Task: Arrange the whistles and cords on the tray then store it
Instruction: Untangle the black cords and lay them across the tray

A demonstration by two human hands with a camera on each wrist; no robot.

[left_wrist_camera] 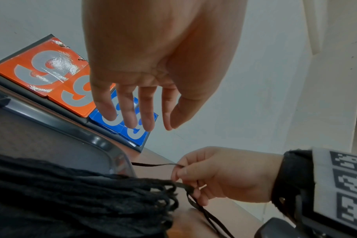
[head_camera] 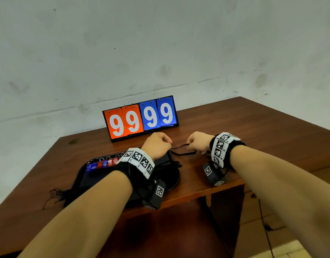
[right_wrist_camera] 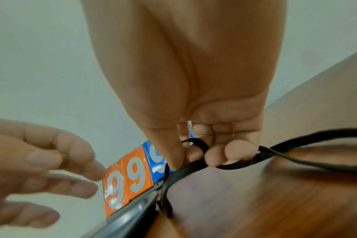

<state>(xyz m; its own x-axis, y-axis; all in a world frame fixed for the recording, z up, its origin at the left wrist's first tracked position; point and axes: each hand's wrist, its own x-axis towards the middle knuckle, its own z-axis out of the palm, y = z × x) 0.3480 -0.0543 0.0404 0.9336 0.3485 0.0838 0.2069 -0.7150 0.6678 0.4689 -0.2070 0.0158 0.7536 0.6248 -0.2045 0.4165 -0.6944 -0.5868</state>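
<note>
- Two hands over the tabletop (head_camera: 235,127), both in front of the scoreboard (head_camera: 141,116) reading 9999.
- Right hand (head_camera: 198,141): fingers curled, pinching a black cord (head_camera: 184,152). Right wrist view shows the cord (right_wrist_camera: 196,169) looped through thumb and fingertips (right_wrist_camera: 214,158), with the rest trailing over the wood.
- Left hand (head_camera: 156,146): from the head view it looks curled, just beside the cord end. Left wrist view shows its fingers (left_wrist_camera: 130,111) hanging loose and straight, holding nothing; right wrist view agrees (right_wrist_camera: 51,161). Call it released.
- Cord runs from the right hand toward the tray's right far corner; the two hands are near each other, not touching.
- Tray (head_camera: 82,175): black, on the tabletop near the front edge, partly under the left forearm.
- Whistles (head_camera: 101,164): row of blue and red ones along the tray's far rim, key rings showing behind them.
- Cord bundle (left_wrist_camera: 81,193): a thick bunch of black cords lies on the tray's right side, ends spilling over the rim towards the right hand.
- More cords (head_camera: 56,195) stick out past the tray's left near corner, on the tabletop.
</note>
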